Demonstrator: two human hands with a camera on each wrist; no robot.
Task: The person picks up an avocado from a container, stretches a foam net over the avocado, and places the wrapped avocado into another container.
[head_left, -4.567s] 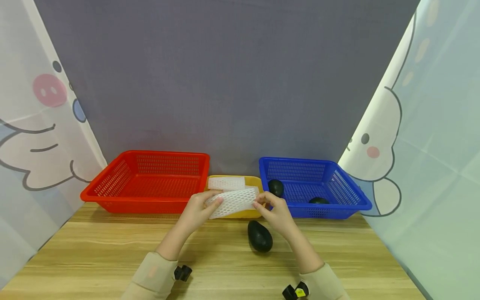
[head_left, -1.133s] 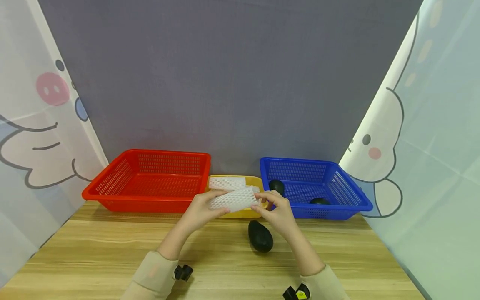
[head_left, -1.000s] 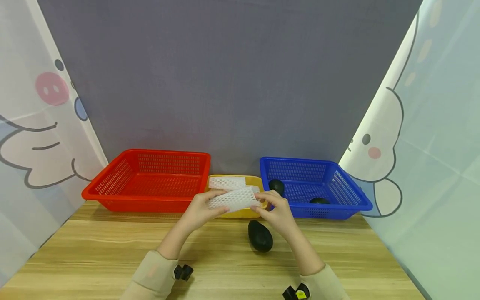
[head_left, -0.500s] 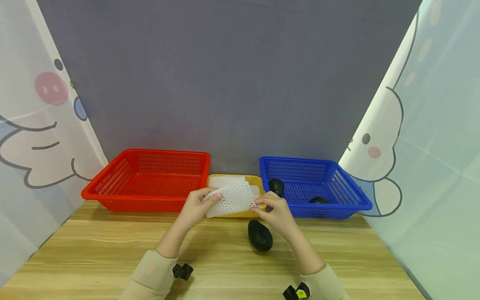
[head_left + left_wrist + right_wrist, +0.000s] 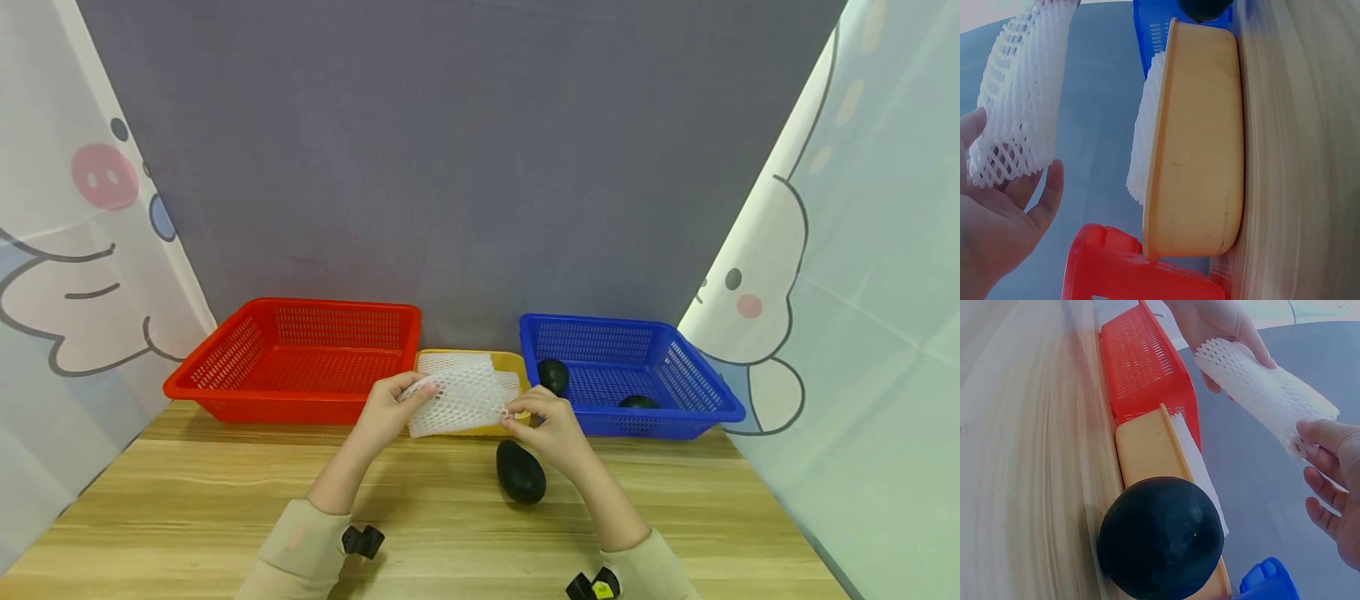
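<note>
Netting (image 5: 461, 402), white and open-meshed, is raised above the near side of the yellow tray (image 5: 512, 364). Your left grip (image 5: 388, 408) pinches its left end between thumb and fingers; your right grip (image 5: 552, 425) pinches its lower right corner. More white sleeves (image 5: 453, 361) lie in the tray. A dark avocado (image 5: 521, 472) rests on the counter (image 5: 225, 492) between you and the tray, and two others (image 5: 552, 377) sit in the blue basket (image 5: 603, 424).

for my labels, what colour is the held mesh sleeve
The mesh sleeve is white, clearest in the left wrist view.
</note>
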